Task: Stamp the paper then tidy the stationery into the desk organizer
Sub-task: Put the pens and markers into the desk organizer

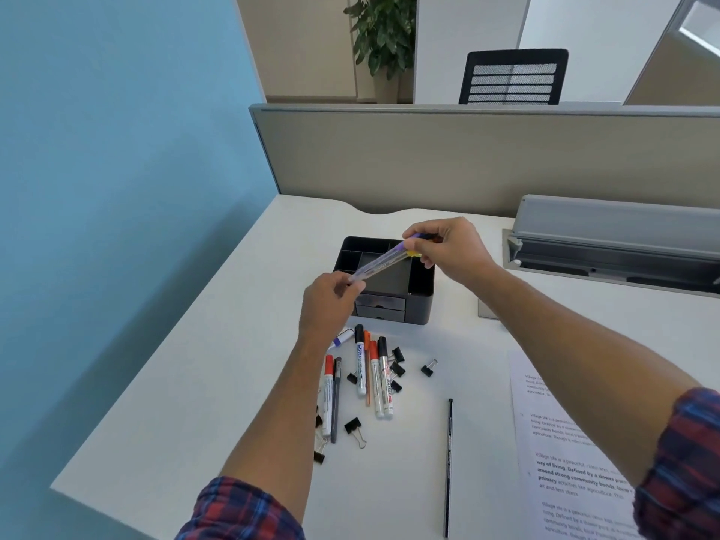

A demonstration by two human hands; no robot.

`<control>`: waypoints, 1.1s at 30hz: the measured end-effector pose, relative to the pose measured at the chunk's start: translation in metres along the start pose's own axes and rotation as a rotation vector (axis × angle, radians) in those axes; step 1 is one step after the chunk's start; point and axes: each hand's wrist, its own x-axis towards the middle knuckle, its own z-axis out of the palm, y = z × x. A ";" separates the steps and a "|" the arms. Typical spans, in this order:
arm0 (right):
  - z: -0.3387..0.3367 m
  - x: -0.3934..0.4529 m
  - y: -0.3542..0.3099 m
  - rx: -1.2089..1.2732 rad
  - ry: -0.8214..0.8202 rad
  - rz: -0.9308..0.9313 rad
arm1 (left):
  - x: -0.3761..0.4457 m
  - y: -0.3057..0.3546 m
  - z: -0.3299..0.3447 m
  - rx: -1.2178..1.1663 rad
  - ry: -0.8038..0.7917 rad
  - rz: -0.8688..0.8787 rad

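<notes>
**Pens held over the organizer, ready to drop in**

A small bundle of clear-barrelled pens [383,263] with purple and yellow ends hangs slanted in the air directly above the black desk organizer [422,284]. The left hand [329,305] pinches the lower end with its fingers curled around it; the right hand [454,249] grips the upper, capped end the same way. The organizer stands on the white desk [233,344], its open top split into compartments, with two small drawers in its front face.

To land this well, I would tip the bundle closer to upright, let the left hand guide the lower tips into one of the narrow compartments along the rim, and only then loosen the right hand, so no pen slides out sideways (the barrels look smooth and likely slippery).

Nearer the person lie the markers [374,378], side by side in a loose heap, with black binder clips [428,369] scattered among and around them. A thin black pen [449,467] lies alone, well apart from the heap. The printed paper [565,442] rests at the right edge; no stamp mark is discernible on it.
</notes>
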 end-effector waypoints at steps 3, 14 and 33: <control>0.005 0.008 0.002 0.034 0.140 0.035 | -0.003 -0.007 0.001 0.156 0.186 0.054; 0.055 0.033 -0.012 -0.367 0.149 -0.222 | -0.012 -0.024 0.013 0.348 0.056 0.052; 0.105 0.038 -0.013 -0.739 -0.313 -0.155 | -0.016 -0.033 0.006 0.366 -0.034 0.079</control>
